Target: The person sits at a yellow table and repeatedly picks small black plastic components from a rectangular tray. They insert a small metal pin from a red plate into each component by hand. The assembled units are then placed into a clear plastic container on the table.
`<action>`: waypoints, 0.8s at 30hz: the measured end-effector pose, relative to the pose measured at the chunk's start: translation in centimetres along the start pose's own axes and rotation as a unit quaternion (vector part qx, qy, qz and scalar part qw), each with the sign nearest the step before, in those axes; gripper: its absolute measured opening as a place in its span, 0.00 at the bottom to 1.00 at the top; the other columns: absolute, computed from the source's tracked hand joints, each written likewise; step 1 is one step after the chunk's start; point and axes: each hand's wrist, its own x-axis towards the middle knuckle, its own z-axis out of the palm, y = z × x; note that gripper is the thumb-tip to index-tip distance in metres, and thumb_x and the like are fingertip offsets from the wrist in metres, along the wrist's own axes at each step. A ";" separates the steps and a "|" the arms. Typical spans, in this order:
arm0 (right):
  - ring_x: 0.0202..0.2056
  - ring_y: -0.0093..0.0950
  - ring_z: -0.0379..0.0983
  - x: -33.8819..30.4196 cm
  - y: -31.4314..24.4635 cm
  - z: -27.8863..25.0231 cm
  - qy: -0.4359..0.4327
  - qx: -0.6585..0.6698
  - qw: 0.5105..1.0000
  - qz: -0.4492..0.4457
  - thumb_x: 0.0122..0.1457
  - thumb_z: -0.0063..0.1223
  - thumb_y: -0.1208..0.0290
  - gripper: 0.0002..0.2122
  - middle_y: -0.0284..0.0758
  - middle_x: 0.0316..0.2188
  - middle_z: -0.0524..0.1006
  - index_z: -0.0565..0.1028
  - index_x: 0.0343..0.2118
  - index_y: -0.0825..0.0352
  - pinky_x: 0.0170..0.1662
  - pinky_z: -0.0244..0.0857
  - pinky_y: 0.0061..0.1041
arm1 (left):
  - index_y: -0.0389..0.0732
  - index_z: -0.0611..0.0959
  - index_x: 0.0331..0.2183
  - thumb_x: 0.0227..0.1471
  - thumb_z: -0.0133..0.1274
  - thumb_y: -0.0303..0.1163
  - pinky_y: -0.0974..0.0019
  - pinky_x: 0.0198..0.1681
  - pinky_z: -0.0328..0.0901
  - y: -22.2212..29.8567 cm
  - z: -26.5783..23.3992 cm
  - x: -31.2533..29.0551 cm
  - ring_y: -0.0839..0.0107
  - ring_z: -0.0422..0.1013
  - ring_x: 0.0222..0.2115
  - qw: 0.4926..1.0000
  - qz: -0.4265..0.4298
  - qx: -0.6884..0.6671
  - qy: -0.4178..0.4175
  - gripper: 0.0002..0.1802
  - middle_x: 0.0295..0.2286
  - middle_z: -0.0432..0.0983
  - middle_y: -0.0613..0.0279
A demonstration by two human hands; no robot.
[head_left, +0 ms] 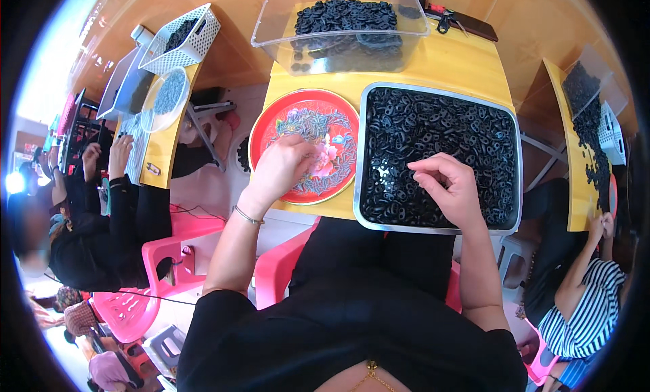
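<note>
My left hand (pixel 284 165) is over a round red tray (pixel 260 128) with a flower pattern, its fingers bent down and drawn together at the tray's middle. Many small, thin silvery pins (pixel 323 183) lie scattered in that tray. To the right stands a rectangular metal tray (pixel 433 228) full of small black oval pieces with holes (pixel 433 121). Above its near right part, my right hand (pixel 450 185) has thumb and forefinger curled into a pinch. Anything between the fingers of either hand is too small or hidden to make out.
A clear plastic bin (pixel 271 43) with more black pieces stands at the back of the yellow table (pixel 467 67). Behind it at right lie a small dark-handled tool (pixel 444 25) and a flat dark case (pixel 474 28). People work at tables on both sides.
</note>
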 end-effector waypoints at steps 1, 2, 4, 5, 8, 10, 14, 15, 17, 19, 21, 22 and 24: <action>0.26 0.19 0.71 -0.2 0.0 0.1 -0.005 -0.006 1.000 0.003 0.49 0.53 0.82 0.07 0.34 0.26 0.74 0.76 0.32 0.69 0.30 0.64 0.16 | 0.38 0.79 0.27 0.40 0.54 0.27 0.58 0.35 0.65 -0.3 0.5 -0.2 0.56 0.70 0.30 1.000 -0.001 0.011 0.011 0.06 0.25 0.71 0.54; 0.26 0.20 0.71 -0.3 0.0 0.3 0.006 0.005 1.000 0.003 0.49 0.53 0.81 0.07 0.34 0.26 0.75 0.76 0.32 0.69 0.30 0.65 0.16 | 0.38 0.79 0.27 0.39 0.54 0.27 0.59 0.35 0.65 -0.6 0.9 -0.3 0.56 0.70 0.30 1.000 -0.002 0.022 0.022 0.06 0.24 0.71 0.55; 0.26 0.18 0.69 -0.6 0.1 0.7 -0.004 0.000 1.000 -0.004 0.50 0.51 0.83 0.07 0.32 0.26 0.72 0.76 0.33 0.70 0.29 0.62 0.14 | 0.39 0.80 0.27 0.38 0.54 0.26 0.59 0.35 0.65 -0.8 1.5 -0.4 0.57 0.69 0.30 0.999 -0.006 0.040 0.034 0.07 0.24 0.71 0.56; 0.26 0.16 0.68 -0.7 0.2 0.8 -0.008 -0.003 1.000 -0.008 0.50 0.50 0.84 0.08 0.32 0.26 0.71 0.76 0.33 0.71 0.28 0.61 0.13 | 0.39 0.80 0.27 0.38 0.54 0.26 0.59 0.36 0.65 -0.9 1.7 -0.3 0.57 0.69 0.30 0.998 -0.008 0.046 0.035 0.07 0.24 0.71 0.56; 0.26 0.16 0.68 -1.1 0.5 1.1 -0.018 0.009 1.000 0.001 0.50 0.50 0.84 0.08 0.32 0.26 0.72 0.76 0.33 0.70 0.28 0.60 0.13 | 0.39 0.80 0.26 0.37 0.53 0.25 0.59 0.36 0.65 -0.3 1.9 0.2 0.57 0.69 0.30 0.998 -0.011 0.047 0.036 0.07 0.23 0.70 0.56; 0.26 0.17 0.68 -1.3 0.6 1.1 -0.013 0.007 1.000 0.008 0.50 0.50 0.84 0.08 0.32 0.26 0.72 0.76 0.33 0.70 0.28 0.61 0.13 | 0.39 0.79 0.26 0.37 0.53 0.25 0.60 0.36 0.65 0.0 2.1 0.5 0.57 0.69 0.29 0.998 -0.012 0.053 0.040 0.07 0.23 0.70 0.56; 0.27 0.17 0.69 -1.6 1.2 1.0 -0.003 0.019 1.000 0.011 0.50 0.49 0.84 0.08 0.32 0.27 0.72 0.76 0.33 0.71 0.29 0.61 0.13 | 0.39 0.79 0.25 0.38 0.52 0.25 0.59 0.35 0.65 0.0 2.6 1.0 0.57 0.69 0.29 0.997 -0.011 0.064 0.048 0.05 0.23 0.70 0.55; 0.27 0.17 0.69 -1.6 1.1 0.9 -0.006 0.017 1.000 0.012 0.50 0.49 0.84 0.08 0.32 0.27 0.72 0.76 0.33 0.71 0.29 0.62 0.13 | 0.39 0.78 0.25 0.38 0.52 0.25 0.59 0.35 0.65 0.0 2.6 1.0 0.57 0.70 0.29 0.997 -0.012 0.062 0.049 0.05 0.24 0.70 0.55; 0.27 0.17 0.69 -1.6 1.1 0.8 -0.012 0.013 1.000 0.014 0.50 0.49 0.84 0.08 0.32 0.27 0.71 0.76 0.33 0.71 0.29 0.63 0.13 | 0.38 0.78 0.25 0.38 0.52 0.25 0.58 0.34 0.65 0.0 2.4 1.0 0.57 0.70 0.29 0.998 -0.028 0.032 0.042 0.05 0.24 0.71 0.55; 0.27 0.18 0.69 -1.6 1.2 0.8 -0.007 0.022 1.000 0.016 0.50 0.48 0.84 0.08 0.32 0.27 0.71 0.76 0.33 0.71 0.30 0.63 0.14 | 0.38 0.78 0.25 0.39 0.51 0.25 0.58 0.33 0.66 -0.1 2.3 0.9 0.56 0.70 0.29 0.999 -0.034 0.009 0.038 0.05 0.24 0.71 0.54; 0.27 0.18 0.70 -1.6 1.3 0.8 -0.006 0.024 1.000 0.016 0.51 0.48 0.84 0.08 0.32 0.27 0.71 0.76 0.33 0.71 0.30 0.64 0.14 | 0.37 0.77 0.25 0.40 0.51 0.25 0.57 0.33 0.66 -0.4 2.3 0.9 0.56 0.70 0.28 0.999 -0.029 -0.007 0.041 0.04 0.24 0.72 0.54; 0.27 0.18 0.70 -1.6 1.2 0.8 -0.007 0.022 1.000 0.014 0.51 0.48 0.84 0.08 0.32 0.27 0.71 0.76 0.34 0.71 0.30 0.64 0.14 | 0.37 0.77 0.25 0.40 0.51 0.25 0.57 0.32 0.65 -0.5 2.4 0.7 0.56 0.70 0.28 0.998 -0.033 -0.004 0.051 0.04 0.24 0.72 0.53; 0.27 0.18 0.70 -1.6 1.3 0.8 -0.009 0.020 1.000 0.013 0.51 0.48 0.84 0.08 0.33 0.27 0.71 0.76 0.34 0.71 0.30 0.64 0.14 | 0.37 0.77 0.26 0.41 0.51 0.25 0.58 0.32 0.65 -0.8 2.7 0.5 0.55 0.70 0.29 0.997 -0.039 0.002 0.072 0.04 0.25 0.72 0.53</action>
